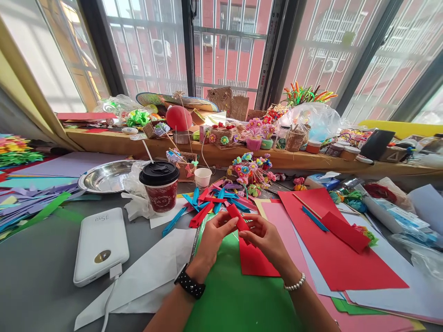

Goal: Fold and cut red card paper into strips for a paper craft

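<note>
Between my hands is a narrow folded strip of red paper [237, 216], tilted over the green mat [238, 304]. My left hand [216, 235] pinches its left edge with thumb and fingers. On the other side, my right hand [265, 240] grips its lower right part. Below my right hand lies a flat red paper piece [256, 263] on the mat. Just beyond my fingers is a pile of folded red and blue paper strips [218, 198]. A large red sheet [332, 240] to the right carries a thin stick [306, 205] and a smaller red piece [346, 233].
A lidded coffee cup [159, 189], a metal plate [107, 177] and a white power bank [101, 246] with a cable stand left. A small paper cup [202, 177] and craft flowers [251, 170] sit at the back. Coloured paper strips [31, 203] lie far left.
</note>
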Motion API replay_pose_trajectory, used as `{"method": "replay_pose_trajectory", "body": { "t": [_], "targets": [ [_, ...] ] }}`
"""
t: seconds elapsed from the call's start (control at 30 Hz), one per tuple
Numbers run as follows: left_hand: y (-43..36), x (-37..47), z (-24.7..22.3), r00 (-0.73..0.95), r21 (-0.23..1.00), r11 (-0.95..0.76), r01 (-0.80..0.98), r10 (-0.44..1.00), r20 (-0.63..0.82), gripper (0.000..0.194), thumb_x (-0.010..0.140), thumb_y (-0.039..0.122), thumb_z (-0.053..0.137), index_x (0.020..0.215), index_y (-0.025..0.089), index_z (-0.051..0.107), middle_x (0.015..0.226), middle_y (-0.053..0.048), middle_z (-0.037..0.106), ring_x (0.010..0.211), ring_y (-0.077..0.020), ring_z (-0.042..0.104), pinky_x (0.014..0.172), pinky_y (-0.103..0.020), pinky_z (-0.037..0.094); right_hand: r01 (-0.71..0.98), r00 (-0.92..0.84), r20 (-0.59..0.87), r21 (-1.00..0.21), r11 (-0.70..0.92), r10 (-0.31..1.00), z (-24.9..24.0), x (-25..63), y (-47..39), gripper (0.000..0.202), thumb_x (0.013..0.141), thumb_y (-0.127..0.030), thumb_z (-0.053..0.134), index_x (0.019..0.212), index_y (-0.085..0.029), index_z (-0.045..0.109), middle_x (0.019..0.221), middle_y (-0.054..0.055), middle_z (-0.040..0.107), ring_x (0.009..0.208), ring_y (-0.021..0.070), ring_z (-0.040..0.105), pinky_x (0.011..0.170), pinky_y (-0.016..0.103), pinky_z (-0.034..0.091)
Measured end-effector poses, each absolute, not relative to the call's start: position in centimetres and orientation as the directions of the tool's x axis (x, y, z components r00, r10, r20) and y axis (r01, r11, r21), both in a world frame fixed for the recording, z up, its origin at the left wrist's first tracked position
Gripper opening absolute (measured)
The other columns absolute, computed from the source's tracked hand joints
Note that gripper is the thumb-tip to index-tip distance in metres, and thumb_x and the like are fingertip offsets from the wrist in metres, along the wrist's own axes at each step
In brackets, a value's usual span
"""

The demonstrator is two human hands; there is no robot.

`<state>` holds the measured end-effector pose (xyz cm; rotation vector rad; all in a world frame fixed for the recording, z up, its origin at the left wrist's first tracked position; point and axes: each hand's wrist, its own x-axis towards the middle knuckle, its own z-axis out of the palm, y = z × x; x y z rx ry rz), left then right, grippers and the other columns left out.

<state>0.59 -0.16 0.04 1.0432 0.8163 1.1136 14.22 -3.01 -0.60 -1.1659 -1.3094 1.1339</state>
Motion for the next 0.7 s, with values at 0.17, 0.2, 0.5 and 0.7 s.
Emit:
{"method": "replay_pose_trajectory", "body": {
  "t": [0.17, 0.2, 0.5, 0.7],
  "targets": [
    [-0.33, 0.61, 0.04, 0.287, 0.977, 0.023, -0.21, 0.957, 0.04, 0.025, 0.064, 0.028, 0.061, 0.085, 0.014, 0.06, 0.089, -0.007, 0.063, 0.083, -0.0186, 0.056, 0.072, -0.026, 0.044, 0.14, -0.051, 0.156, -0.977, 0.162, 0.986, -0.87, 14.16, -3.03, 0.04, 0.063, -0.035, 0.063, 0.097, -0.016, 0.052, 0.079, 0.005, 0.062, 0.072, 0.0186, 0.06, 0.058, 0.029, 0.05],
    [-0.36, 0.62, 0.02, 0.29, 0.979, 0.017, -0.202, 0.956, 0.043, 0.025, 0.065, 0.029, 0.061, 0.085, 0.014, 0.06, 0.088, -0.007, 0.063, 0.082, -0.0185, 0.057, 0.071, -0.025, 0.044, 0.147, -0.054, 0.152, -0.976, 0.159, 0.987, -0.97, 14.17, -3.02, 0.039, 0.064, -0.036, 0.062, 0.097, -0.016, 0.053, 0.077, 0.005, 0.062, 0.071, 0.0187, 0.06, 0.057, 0.029, 0.05],
    [-0.36, 0.8, -0.23, 0.265, 0.991, -0.018, -0.132, 0.963, 0.053, 0.023, 0.066, 0.033, 0.058, 0.079, 0.014, 0.061, 0.075, -0.004, 0.063, 0.07, -0.0162, 0.057, 0.062, -0.023, 0.045, 0.116, -0.114, 0.064, -0.99, 0.078, 0.991, -1.07, 13.81, -3.16, 0.027, 0.069, -0.04, 0.055, 0.083, -0.017, 0.057, 0.075, 0.004, 0.064, 0.064, 0.0193, 0.063, 0.058, 0.031, 0.052],
    [-0.41, 0.71, -0.08, 0.238, 0.988, 0.017, -0.151, 0.971, 0.02, 0.026, 0.063, 0.036, 0.06, 0.077, 0.013, 0.063, 0.074, -0.004, 0.064, 0.067, -0.0167, 0.058, 0.063, -0.025, 0.047, 0.119, -0.17, 0.051, -0.99, 0.072, 0.984, -0.92, 13.58, -3.24, 0.023, 0.071, -0.039, 0.053, 0.08, -0.018, 0.056, 0.074, 0.004, 0.065, 0.061, 0.0179, 0.063, 0.056, 0.03, 0.052]
  ]
}}
